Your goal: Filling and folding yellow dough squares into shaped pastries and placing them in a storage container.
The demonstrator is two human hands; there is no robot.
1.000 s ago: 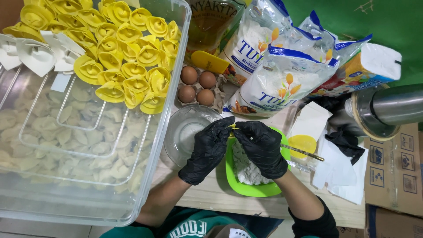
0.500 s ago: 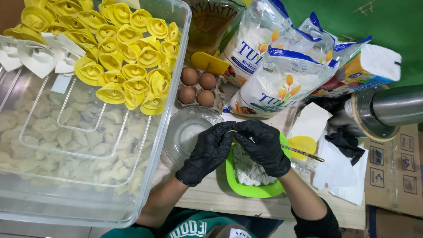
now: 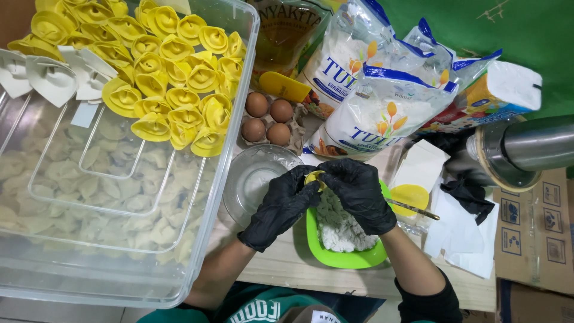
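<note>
As gloved hands (image 3: 323, 200) pinch soft dough (image 3: 314, 177).

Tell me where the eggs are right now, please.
In the head view, the four brown eggs sit in a carton above the clear glass bowl, between the big plastic tub and the flour bags.

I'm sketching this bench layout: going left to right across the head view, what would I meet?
Clear tub → glass bowl → left hand → right hand → yellow wrapper stack → white paper → metal cylinder. The green bowl sits under the hands, so I leave it out.
</note>
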